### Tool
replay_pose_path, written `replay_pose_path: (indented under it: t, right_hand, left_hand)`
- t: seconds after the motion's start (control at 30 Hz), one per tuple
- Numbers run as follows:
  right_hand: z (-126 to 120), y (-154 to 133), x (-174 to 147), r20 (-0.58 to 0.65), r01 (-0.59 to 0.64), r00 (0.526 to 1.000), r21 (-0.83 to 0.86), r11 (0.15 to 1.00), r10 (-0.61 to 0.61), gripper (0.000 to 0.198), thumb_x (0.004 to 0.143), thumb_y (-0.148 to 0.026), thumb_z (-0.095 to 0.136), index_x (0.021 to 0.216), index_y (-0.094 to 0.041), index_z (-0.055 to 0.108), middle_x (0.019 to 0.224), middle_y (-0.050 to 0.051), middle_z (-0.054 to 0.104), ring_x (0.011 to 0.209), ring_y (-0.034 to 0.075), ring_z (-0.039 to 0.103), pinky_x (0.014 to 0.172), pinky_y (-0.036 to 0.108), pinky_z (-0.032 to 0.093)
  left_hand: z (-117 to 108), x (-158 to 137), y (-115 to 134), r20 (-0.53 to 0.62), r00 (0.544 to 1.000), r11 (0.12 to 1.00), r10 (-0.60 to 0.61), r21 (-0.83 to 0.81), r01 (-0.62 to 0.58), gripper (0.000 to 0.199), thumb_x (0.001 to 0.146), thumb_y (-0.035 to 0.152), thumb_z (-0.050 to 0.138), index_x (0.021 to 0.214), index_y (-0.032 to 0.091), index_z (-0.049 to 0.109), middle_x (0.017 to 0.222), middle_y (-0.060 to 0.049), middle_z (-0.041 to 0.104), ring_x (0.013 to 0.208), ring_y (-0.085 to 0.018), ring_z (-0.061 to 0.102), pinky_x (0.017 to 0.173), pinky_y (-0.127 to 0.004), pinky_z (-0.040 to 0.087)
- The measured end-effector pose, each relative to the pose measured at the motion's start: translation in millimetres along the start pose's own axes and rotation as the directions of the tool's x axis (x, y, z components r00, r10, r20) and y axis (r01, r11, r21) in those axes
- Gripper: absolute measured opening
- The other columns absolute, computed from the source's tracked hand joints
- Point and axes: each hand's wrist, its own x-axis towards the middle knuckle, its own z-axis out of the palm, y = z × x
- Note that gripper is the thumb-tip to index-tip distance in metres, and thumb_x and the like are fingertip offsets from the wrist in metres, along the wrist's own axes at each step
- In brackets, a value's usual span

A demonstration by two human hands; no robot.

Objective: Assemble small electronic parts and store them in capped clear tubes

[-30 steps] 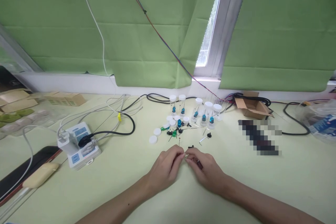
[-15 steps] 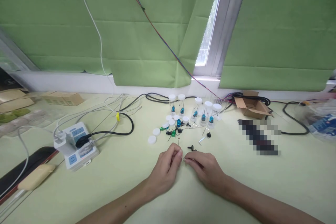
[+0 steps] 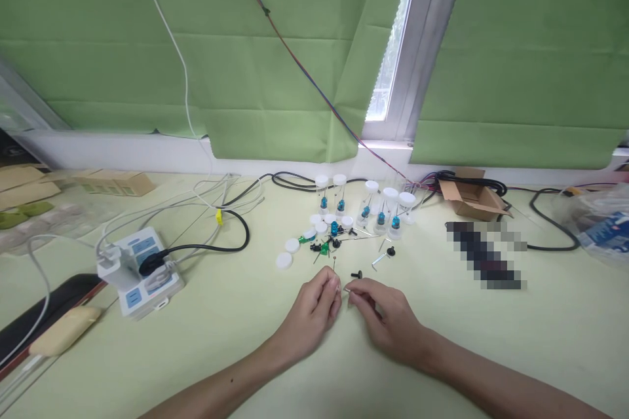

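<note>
My left hand (image 3: pixel 313 306) is closed in a pinch round a thin metal rod (image 3: pixel 335 263), whose end sticks up past the fingers. Close beside it, my right hand (image 3: pixel 388 315) pinches a small, pale, slim piece (image 3: pixel 347 290), too small to name. A narrow gap parts the two hands. Just beyond the fingertips lies a black thumb screw (image 3: pixel 358 274). Farther off are an L-shaped metal key (image 3: pixel 379 260) and another black round-headed screw (image 3: pixel 391 251). Green parts (image 3: pixel 325 249), a blue part (image 3: pixel 335 228) and white round caps (image 3: pixel 284 260) lie loosely together.
Several clear, white-capped tubes (image 3: pixel 381 209) holding blue parts stand at the back. A power strip (image 3: pixel 152 281) with plugs and cables is on the left. An open cardboard box (image 3: pixel 474 206), a pixelated dark object (image 3: pixel 484 258) and a plastic bag (image 3: pixel 602 226) are on the right.
My right hand has drawn slightly away to the right from my left, with the small pale piece between its fingertips. My left hand still holds the rod in nearly the same place.
</note>
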Motion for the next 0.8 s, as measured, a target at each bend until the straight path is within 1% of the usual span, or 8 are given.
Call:
replay_pose_path:
  t: [0.17, 0.4, 0.6, 0.8]
  right_hand:
    - [1.1, 1.1, -1.3, 0.022, -0.029, 0.999, -0.001, 1.000, 0.029, 0.019, 0.097, -0.015, 0.045, 0.106, -0.021, 0.060, 0.086, 0.004, 0.070, 0.071, 0.016, 0.063, 0.067, 0.025, 0.051]
    - [0.7, 0.1, -1.5, 0.045, -0.030, 0.999, -0.012, 0.999, 0.031, 0.017, 0.097, -0.016, 0.045, 0.102, -0.021, 0.061, 0.083, 0.003, 0.070, 0.069, 0.015, 0.063, 0.066, 0.025, 0.049]
    - [1.1, 0.2, -0.6, 0.062, -0.028, 0.998, -0.020, 0.999, 0.030, 0.019, 0.098, -0.017, 0.043, 0.104, -0.021, 0.060, 0.085, 0.004, 0.071, 0.071, 0.016, 0.065, 0.068, 0.026, 0.051]
    - [1.2, 0.2, -1.7, 0.055, -0.023, 0.998, -0.011, 1.000, 0.024, 0.018, 0.097, -0.016, 0.044, 0.105, -0.022, 0.060, 0.085, 0.004, 0.070, 0.070, 0.016, 0.064, 0.067, 0.026, 0.050]
  left_hand:
    - [0.7, 1.1, 1.2, 0.021, 1.000, 1.000, -0.009, -0.012, 0.010, 0.038, 0.098, 0.052, 0.039, 0.076, 0.021, 0.035, 0.065, 0.007, 0.030, 0.056, -0.009, 0.026, 0.049, -0.021, 0.021]
    - [0.6, 2.5, 2.6, 0.017, 1.000, 0.998, -0.011, 0.066, 0.010, 0.040, 0.098, 0.052, 0.039, 0.073, 0.022, 0.033, 0.060, 0.008, 0.030, 0.052, -0.009, 0.028, 0.049, -0.023, 0.024]
    - [1.1, 2.4, 0.7, 0.001, 1.000, 0.991, 0.017, 0.133, -0.017, 0.040, 0.098, 0.051, 0.038, 0.072, 0.021, 0.034, 0.058, 0.007, 0.033, 0.052, -0.010, 0.027, 0.050, -0.024, 0.024]
    - [1.0, 1.0, -2.1, -0.028, 0.999, 0.982, 0.044, 0.185, -0.038, 0.039, 0.100, 0.048, 0.036, 0.072, 0.021, 0.036, 0.057, 0.007, 0.034, 0.053, -0.011, 0.028, 0.050, -0.025, 0.024]
